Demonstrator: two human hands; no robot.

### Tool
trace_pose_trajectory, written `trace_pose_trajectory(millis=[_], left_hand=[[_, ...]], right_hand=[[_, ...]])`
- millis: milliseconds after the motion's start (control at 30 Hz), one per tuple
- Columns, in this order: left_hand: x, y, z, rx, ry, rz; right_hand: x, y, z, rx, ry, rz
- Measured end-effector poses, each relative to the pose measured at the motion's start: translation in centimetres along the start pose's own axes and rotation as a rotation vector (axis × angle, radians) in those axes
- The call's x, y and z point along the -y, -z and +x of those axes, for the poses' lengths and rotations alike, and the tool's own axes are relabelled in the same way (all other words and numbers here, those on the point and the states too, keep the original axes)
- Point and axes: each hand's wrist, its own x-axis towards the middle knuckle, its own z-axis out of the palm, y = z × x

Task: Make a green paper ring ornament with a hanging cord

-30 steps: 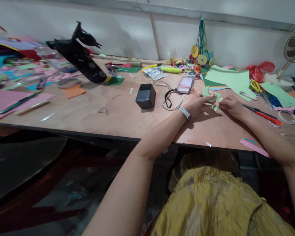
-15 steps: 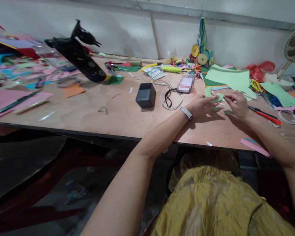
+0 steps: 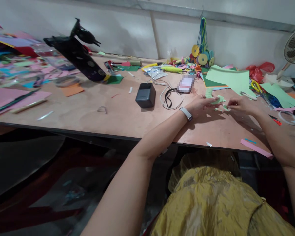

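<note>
I see the small light-green paper piece [image 3: 218, 99] on the tabletop [image 3: 118, 114], under my left hand's [image 3: 199, 105] pressed-together fingertips. My right hand [image 3: 238, 105] seems to pinch a green scrap [image 3: 225, 107] just right of it; the black box [image 3: 145, 95] sits well left.
</note>
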Motion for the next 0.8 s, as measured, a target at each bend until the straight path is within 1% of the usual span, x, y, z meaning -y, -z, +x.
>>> trace_pose_trajectory(millis=[67,133,167,267,367,467,567,700,800], left_hand=[[0.2,0.1,0.0,0.030,0.010,-0.002],[0.4,-0.1,0.0,0.066,0.025,-0.022],[0.5,-0.2,0.0,0.080,0.027,-0.036],[0.8,-0.7,-0.1,0.106,0.013,-0.071],[0.8,-1.2,-0.2,0.118,-0.010,-0.080],[0.8,-1.4,-0.3,0.086,-0.031,-0.075],[0.9,-1.2,-0.2,0.052,-0.052,-0.069],[0.8,-0.7,0.1,0.037,-0.071,-0.054],[0.7,-0.4,0.1,0.015,-0.077,-0.012]], right_hand=[[0.4,0.2,0.1,-0.099,-0.018,0.013],[1.0,0.2,0.2,-0.231,-0.021,0.009],[1.4,0.1,0.2,-0.269,-0.015,-0.001],[2.5,-0.8,-0.2,-0.300,0.017,-0.068],[3.5,-1.9,-0.7,-0.335,0.069,-0.195],[4.0,-2.3,-1.0,-0.333,0.143,-0.352],[4.2,-2.4,-1.1,-0.280,0.196,-0.468],[4.4,-2.6,-1.2,-0.204,0.229,-0.453],[4.4,-2.6,-1.2,-0.183,0.235,-0.395]])
